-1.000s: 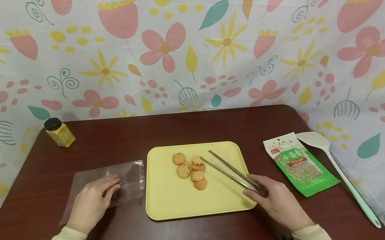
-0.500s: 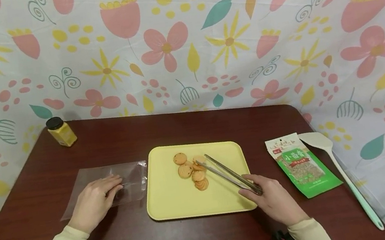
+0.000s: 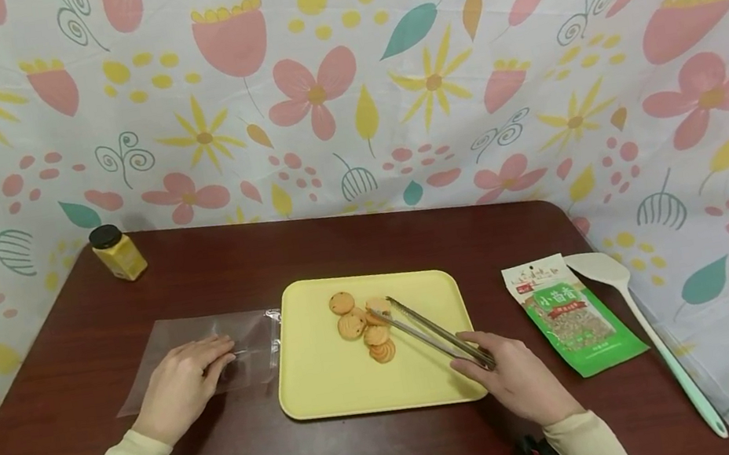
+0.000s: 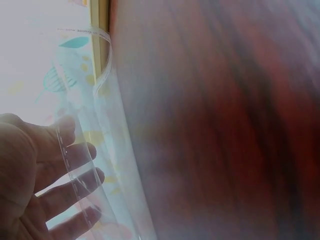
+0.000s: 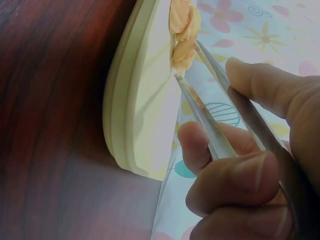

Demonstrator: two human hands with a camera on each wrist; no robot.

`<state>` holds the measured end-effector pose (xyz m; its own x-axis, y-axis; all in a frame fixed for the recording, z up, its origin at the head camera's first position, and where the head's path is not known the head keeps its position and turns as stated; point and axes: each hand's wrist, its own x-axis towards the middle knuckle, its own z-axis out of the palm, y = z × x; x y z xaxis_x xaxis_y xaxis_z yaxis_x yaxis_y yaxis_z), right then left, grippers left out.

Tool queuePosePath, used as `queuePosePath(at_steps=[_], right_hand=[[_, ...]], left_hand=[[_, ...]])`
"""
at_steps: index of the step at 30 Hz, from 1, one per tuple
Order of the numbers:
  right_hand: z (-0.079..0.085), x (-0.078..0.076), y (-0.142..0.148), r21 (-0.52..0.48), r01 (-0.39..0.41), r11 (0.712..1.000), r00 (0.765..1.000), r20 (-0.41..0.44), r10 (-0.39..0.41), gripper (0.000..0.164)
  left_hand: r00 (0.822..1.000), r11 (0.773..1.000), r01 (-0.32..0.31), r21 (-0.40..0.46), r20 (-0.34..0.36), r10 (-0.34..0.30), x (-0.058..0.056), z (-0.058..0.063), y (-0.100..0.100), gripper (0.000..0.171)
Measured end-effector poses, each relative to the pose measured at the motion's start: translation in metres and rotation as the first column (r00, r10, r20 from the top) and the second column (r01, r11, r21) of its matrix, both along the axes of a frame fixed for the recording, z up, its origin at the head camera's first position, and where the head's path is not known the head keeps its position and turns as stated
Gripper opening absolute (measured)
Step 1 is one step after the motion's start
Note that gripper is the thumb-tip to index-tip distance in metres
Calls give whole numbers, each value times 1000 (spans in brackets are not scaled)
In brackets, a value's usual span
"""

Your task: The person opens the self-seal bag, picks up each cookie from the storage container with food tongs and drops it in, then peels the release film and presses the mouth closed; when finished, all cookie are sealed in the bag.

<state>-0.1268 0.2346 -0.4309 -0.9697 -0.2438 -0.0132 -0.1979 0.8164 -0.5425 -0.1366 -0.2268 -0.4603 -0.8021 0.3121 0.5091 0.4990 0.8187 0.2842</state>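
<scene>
My left hand [image 3: 182, 384] is over the clear plastic bag [image 3: 157, 364], thumb and fingers pinching its film. In the left wrist view the fingertips show through the bag [image 4: 122, 150], whose mouth bows up slightly. With my right hand [image 3: 521, 382] I hold metal tongs [image 3: 433, 325]. Several round cookies [image 3: 352, 326] lie clustered on the yellow tray [image 3: 333, 391]. The tong tips are spread, one on each side of the upper right cookie [image 3: 378, 306]. In the right wrist view the tongs [image 5: 245, 110] reach down to the cookie pile [image 5: 185, 35], tips apart.
A yellow jar [image 3: 122, 258] with a black lid stands at the table's back left. On the right lie a green-and-white seasoning packet [image 3: 575, 313] and a spatula [image 3: 652, 325] with a mint handle. A floral cloth [image 3: 345, 103] hangs behind the dark table [image 3: 199, 269].
The tongs have moved left and lower, from beside the upper right cookie to around it, their tips still apart. The left hand stays at the bag. The view shifts slightly.
</scene>
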Motion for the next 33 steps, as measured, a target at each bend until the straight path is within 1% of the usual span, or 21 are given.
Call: queuePosePath(at_steps=[13, 19, 27, 33], right_hand=[[-1, -5, -2, 6, -3, 1000, 1000, 13, 3, 49], [1, -4, -3, 21, -6, 1000, 1000, -9, 6, 46], [3, -2, -3, 44, -2, 999, 1000, -28, 3, 48], [3, 1, -3, 49, 7, 999, 998, -70, -4, 46]], left_hand=[[1000, 1000, -13, -14, -10, 13, 0, -1, 1, 28], [1000, 1000, -16, -11, -12, 16, 1, 1, 3, 28], [1000, 1000, -24, -11, -7, 24, 2, 3, 5, 28], [1000, 1000, -26, -15, -7, 26, 3, 3, 5, 27]])
